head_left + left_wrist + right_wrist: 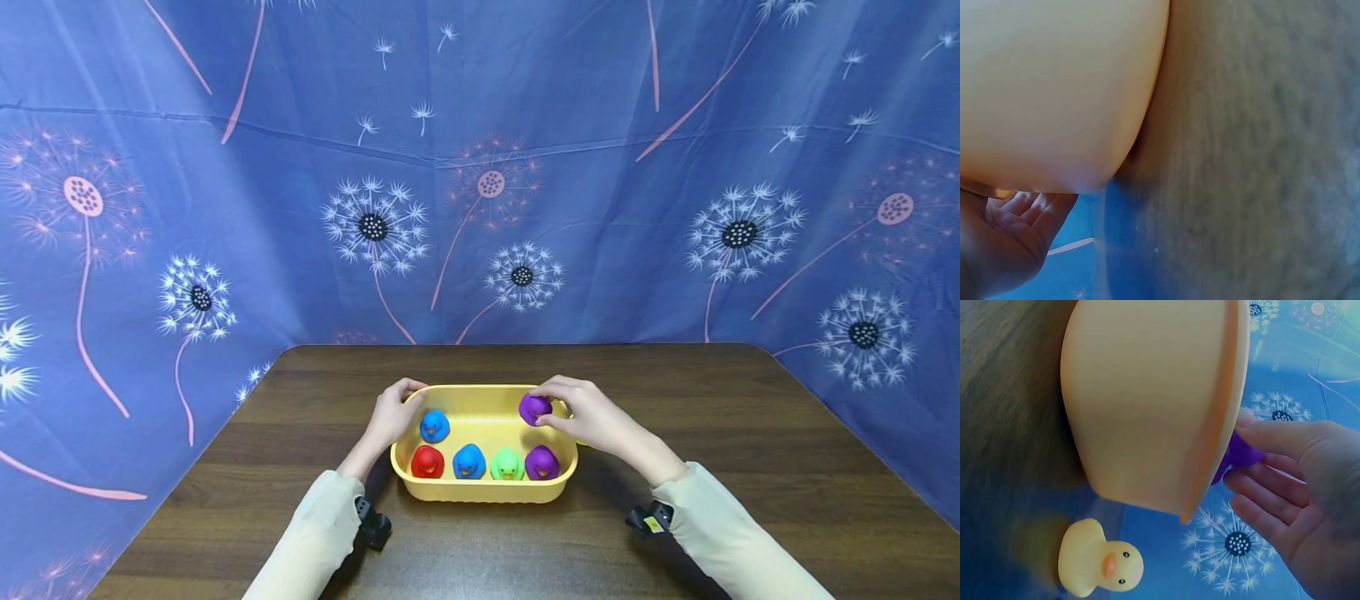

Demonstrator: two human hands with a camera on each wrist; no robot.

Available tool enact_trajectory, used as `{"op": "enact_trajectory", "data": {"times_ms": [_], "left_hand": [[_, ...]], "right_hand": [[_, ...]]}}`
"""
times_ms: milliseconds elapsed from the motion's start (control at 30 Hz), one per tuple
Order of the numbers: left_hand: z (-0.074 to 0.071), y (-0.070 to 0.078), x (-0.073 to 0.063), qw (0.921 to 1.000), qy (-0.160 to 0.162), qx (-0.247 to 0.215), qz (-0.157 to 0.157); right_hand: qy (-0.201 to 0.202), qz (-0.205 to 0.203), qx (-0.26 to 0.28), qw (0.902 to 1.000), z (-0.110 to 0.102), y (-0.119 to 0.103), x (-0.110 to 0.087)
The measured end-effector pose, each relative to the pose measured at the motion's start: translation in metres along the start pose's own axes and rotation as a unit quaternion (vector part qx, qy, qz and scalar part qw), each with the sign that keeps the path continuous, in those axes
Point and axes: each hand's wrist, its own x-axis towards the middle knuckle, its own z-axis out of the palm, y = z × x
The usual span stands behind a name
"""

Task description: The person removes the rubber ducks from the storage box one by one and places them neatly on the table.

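Observation:
My right hand (592,412) pinches a purple rubber duck (534,408) between thumb and fingers, over the back right of a yellow plastic basin (483,492). In the right wrist view, part of the purple duck (1244,453) shows past the basin's rim. My left hand (393,412) grips the basin's rim at the back left; its fingers (1054,215) lie against the outside of the wall. Inside the basin, a blue duck (435,427) sits at the left. Along the front are a red duck (427,461), a larger blue duck (469,462), a green duck (507,464) and another purple duck (542,462).
A yellow duck (1094,556) stands on the table outside the basin's right end, mostly hidden in the head view. Brown wood-grain tabletop (495,550) surrounds the basin. Behind it hangs a blue cloth (600,208) with a dandelion print.

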Motion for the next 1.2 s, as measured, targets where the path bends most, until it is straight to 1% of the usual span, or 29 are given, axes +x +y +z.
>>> {"op": "enact_trajectory", "data": {"times_ms": [267,600,767,1033,1200], "left_hand": [[0.001,0.0,0.001,1.0,-0.001,-0.002,0.005],[0.002,0.002,-0.001,1.0,0.003,-0.002,0.0],[0.001,0.002,-0.002,1.0,0.001,-0.007,0.005],[0.0,0.001,-0.004,1.0,0.003,-0.005,0.006],[0.001,0.002,-0.003,1.0,0.001,-0.009,0.004]], "right_hand": [[0.023,-0.005,-0.003,0.9997,-0.008,0.007,-0.007],[0.017,0.018,-0.023,0.9994,-0.021,0.011,-0.014],[0.017,0.025,-0.033,0.999,-0.024,0.015,-0.018],[0.025,0.024,-0.03,0.9989,-0.027,0.025,-0.026],[0.035,0.019,-0.037,0.9985,-0.031,0.031,-0.031]]}}
